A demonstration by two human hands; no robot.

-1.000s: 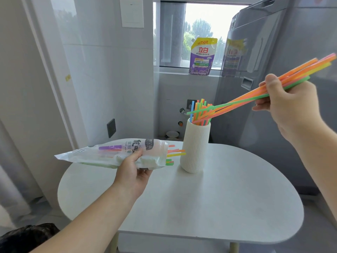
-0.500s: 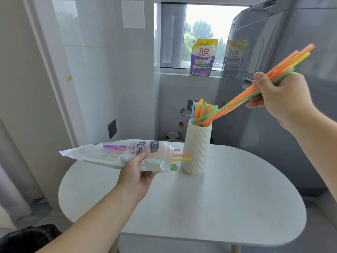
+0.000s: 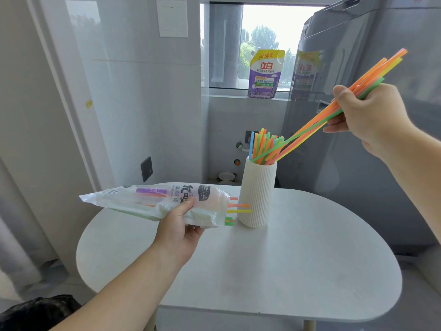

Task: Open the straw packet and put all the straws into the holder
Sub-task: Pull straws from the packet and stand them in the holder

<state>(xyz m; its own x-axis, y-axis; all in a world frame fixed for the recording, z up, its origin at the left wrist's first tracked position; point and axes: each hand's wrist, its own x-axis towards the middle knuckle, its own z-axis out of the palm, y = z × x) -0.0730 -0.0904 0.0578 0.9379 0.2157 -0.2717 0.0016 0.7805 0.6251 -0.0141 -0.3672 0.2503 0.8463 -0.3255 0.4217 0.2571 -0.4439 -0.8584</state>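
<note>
The left hand (image 3: 177, 231) is nearest and grips the straw packet (image 3: 155, 201) from below, fingers curled round it near its open end. It holds the packet roughly level above the white table (image 3: 286, 271). A few straw ends (image 3: 238, 211) (orange, yellow, green) poke from the packet's mouth, just beside the holder (image 3: 259, 192); I cannot tell whether they touch it. The ribbed white holder stands upright on the table, crowded with upright straws (image 3: 262, 144). The right hand (image 3: 367, 115), raised at right, pinches a bundle (image 3: 310, 130) of long straws between thumb and curled fingers. The bundle slants down-left, its lower tips inside the holder's rim. Behind, a purple pouch (image 3: 266, 74) stands on the window sill (image 3: 226, 91) beside a grey appliance (image 3: 358, 175)
</note>
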